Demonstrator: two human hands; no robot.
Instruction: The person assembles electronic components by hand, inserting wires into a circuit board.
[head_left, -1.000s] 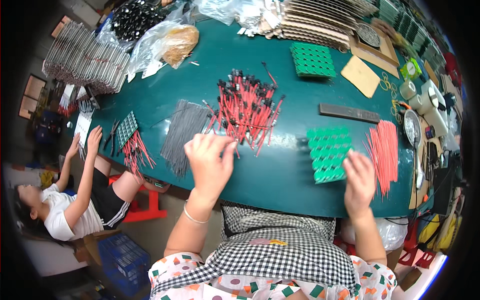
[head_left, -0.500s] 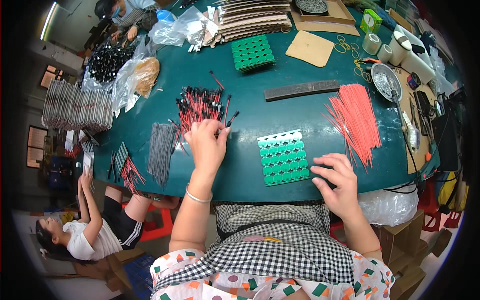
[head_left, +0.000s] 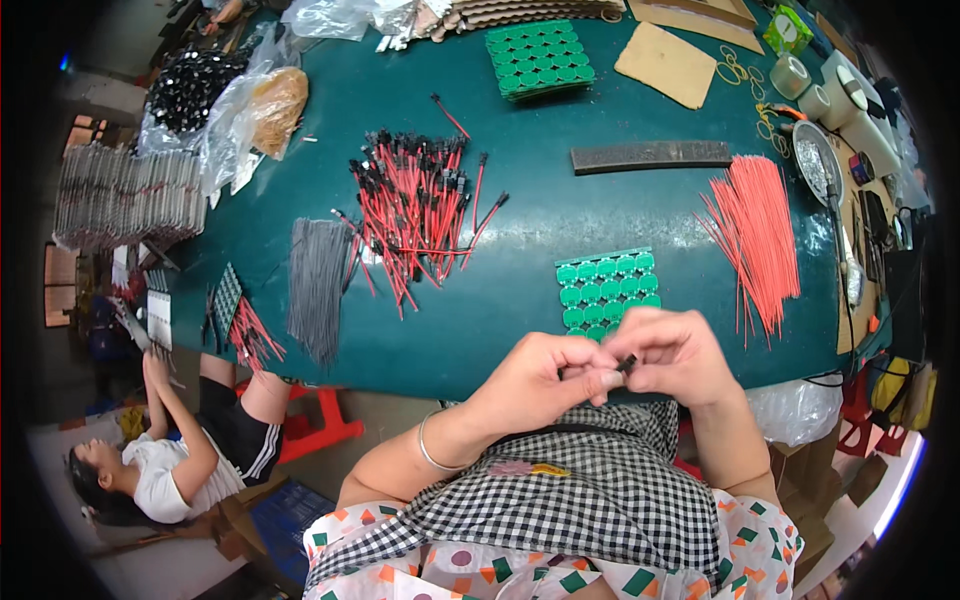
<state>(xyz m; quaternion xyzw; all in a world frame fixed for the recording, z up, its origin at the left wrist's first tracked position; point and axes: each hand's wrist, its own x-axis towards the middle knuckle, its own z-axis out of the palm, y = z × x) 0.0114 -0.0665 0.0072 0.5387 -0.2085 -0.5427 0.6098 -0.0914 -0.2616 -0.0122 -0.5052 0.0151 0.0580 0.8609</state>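
Note:
My left hand (head_left: 548,378) and my right hand (head_left: 682,362) meet close to my apron, just over the table's near edge. Both pinch a small black connector (head_left: 627,363) at their fingertips; any wire on it is hidden by the fingers. Partly behind the hands lies a green panel of round circuit boards (head_left: 608,288), its near end covered by them. A heap of red and black wire leads with black connectors (head_left: 415,190) is spread to the left of the panel.
Bundles of grey wires (head_left: 318,290) and red wires (head_left: 757,235) flank the work area. A dark bar (head_left: 650,157), a stack of green panels (head_left: 540,62) and a metal bowl of bits (head_left: 818,165) sit farther back. Another person (head_left: 185,460) sits at the left.
My left hand has left the wire heap and come right and nearer. My right hand has moved in to join it, both now pinching the small black connector.

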